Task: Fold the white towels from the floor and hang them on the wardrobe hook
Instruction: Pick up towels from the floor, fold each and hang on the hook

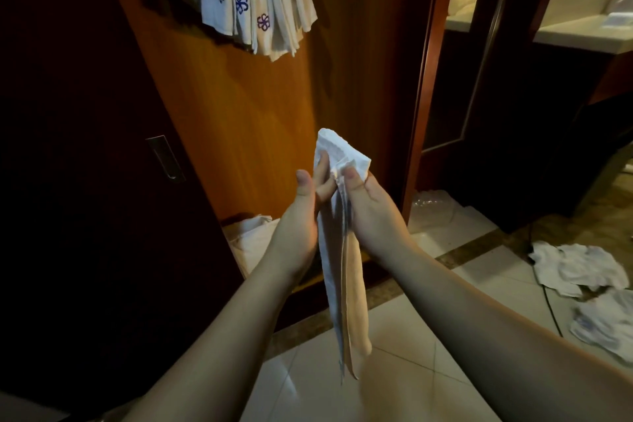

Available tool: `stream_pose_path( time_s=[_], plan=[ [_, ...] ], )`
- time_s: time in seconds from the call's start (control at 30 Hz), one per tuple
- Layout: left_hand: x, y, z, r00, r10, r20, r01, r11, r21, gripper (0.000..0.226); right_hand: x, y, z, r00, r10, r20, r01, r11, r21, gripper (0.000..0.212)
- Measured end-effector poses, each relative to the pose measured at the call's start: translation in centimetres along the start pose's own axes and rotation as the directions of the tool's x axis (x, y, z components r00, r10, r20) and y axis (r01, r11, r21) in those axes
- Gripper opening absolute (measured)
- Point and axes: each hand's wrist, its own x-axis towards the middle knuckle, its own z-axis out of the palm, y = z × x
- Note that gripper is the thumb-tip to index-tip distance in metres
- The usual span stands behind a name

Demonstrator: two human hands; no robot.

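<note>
Both forearms reach in from the bottom edge, meeting at a folded towel (346, 284) held up in front of the wardrobe (239, 120). Left hand (301, 212) has fingers curled behind the top fold, thumb up and off the cloth, so its hold looks light. Right hand (370, 209) pinches the top edge between thumb and fingers, carrying most of the weight. Towel hangs down as a narrow strip, layers slightly splayed at the bottom, clear of the floor (411, 370).

Risks, as I judge them: layers are not aligned at the lower end, so the fold could slide apart when one hand lets go. Left grip is loose; a regrip could drop the strip onto the tiles.

Hung towels (253, 0) crowd the top of the frame; the hook itself is hidden under them. It looks full, so pushing another on could knock some off, or the new one could slip.

Loose towels (579, 271) lie on the floor at right, well apart, more further right (606, 325). A cable (551, 308) runs between them: trip or snag hazard when picking up. Another pile (250, 233) sits at the wardrobe base.
</note>
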Motion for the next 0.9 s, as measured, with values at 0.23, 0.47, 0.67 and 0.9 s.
stream_pose_path(
  time_s=[0.23,0.47,0.67,0.9],
  plan=[
    [0.0,-0.6,1.4,0.993,0.117,-0.025,-0.109,0.973,0.205,0.122,0.5,-0.3,-0.3,0.986,-0.049,-0.157,0.044,0.998,-0.032,0.016],
    [0.4,-0.8,1.5,0.984,0.164,-0.07,-0.147,0.968,0.204,0.119,0.6,-0.9,-0.6,0.991,-0.128,-0.035,0.125,0.988,-0.088,0.058],
    [1.1,-0.2,-0.8,0.966,0.236,-0.104,-0.206,0.948,0.245,0.108,1.7,-0.9,-2.1,0.997,-0.053,-0.053,0.052,0.999,-0.013,0.018],
    [4.7,0.9,-4.9,0.993,-0.006,-0.114,-0.001,0.998,-0.06,0.083,3.9,-5.3,-3.9,0.976,-0.125,0.18,0.094,0.981,0.171,0.035]
  ],
)
